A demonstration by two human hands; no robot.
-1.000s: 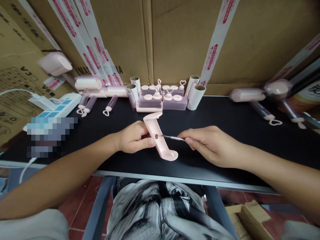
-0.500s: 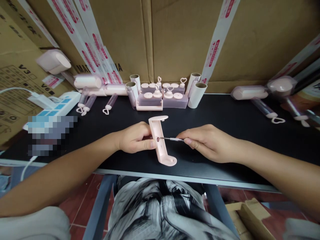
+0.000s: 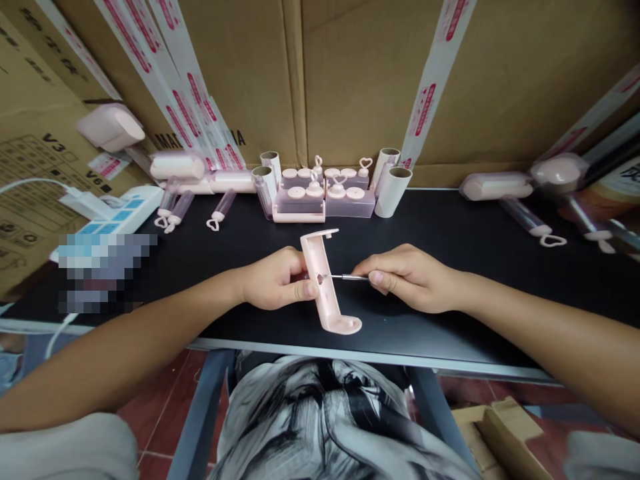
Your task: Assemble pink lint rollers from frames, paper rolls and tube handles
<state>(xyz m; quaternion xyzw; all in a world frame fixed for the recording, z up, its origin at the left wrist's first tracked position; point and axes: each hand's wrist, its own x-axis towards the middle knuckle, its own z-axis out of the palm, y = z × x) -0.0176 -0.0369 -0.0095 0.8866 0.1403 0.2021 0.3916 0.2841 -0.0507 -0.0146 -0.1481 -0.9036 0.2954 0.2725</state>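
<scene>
Tilted more upright than a second ago, the pink holder [image 3: 329, 300] is pinched by the left hand [image 3: 275, 279]; right of it, the right hand [image 3: 414, 279] grips a metal tool [image 3: 354, 277], tip at the holder's hole [image 3: 321, 279], work there apparently unfinished. Beyond and left of the holder, rollers [image 3: 177, 166] look assembled.

Pink bracket [image 3: 329, 301]; black tabletop [image 3: 435, 223]

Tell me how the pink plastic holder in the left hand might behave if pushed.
The pink plastic holder is probably stiff: it shows no sag, though the left hand grips only near its middle. It looks light, being a thin-walled open trough. A push near either end might twist it, since both curved ends stick out unsupported.
</scene>
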